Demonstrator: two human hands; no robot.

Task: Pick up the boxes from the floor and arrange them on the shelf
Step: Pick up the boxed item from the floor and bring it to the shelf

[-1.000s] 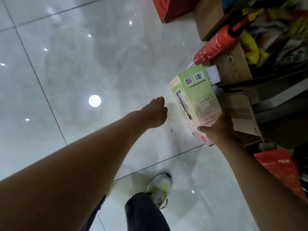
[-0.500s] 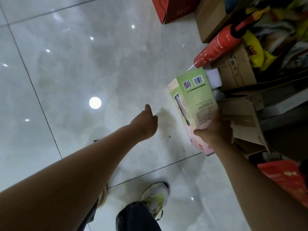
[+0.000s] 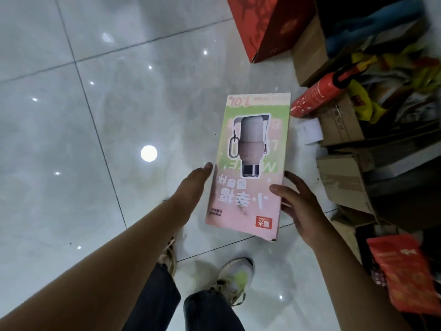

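I see the pink-and-green box (image 3: 253, 168) held flat above the tiled floor (image 3: 83, 139), its printed bottle face up. My right hand (image 3: 303, 209) grips its right edge — thumb on the top face, fingers curled round the side. My left hand (image 3: 191, 194) lies with straight fingers along the opposite edge; I cannot tell whether it touches. Beyond the right hand's far side lies a red cylinder (image 3: 315, 96) against cardboard cartons (image 3: 338, 120).
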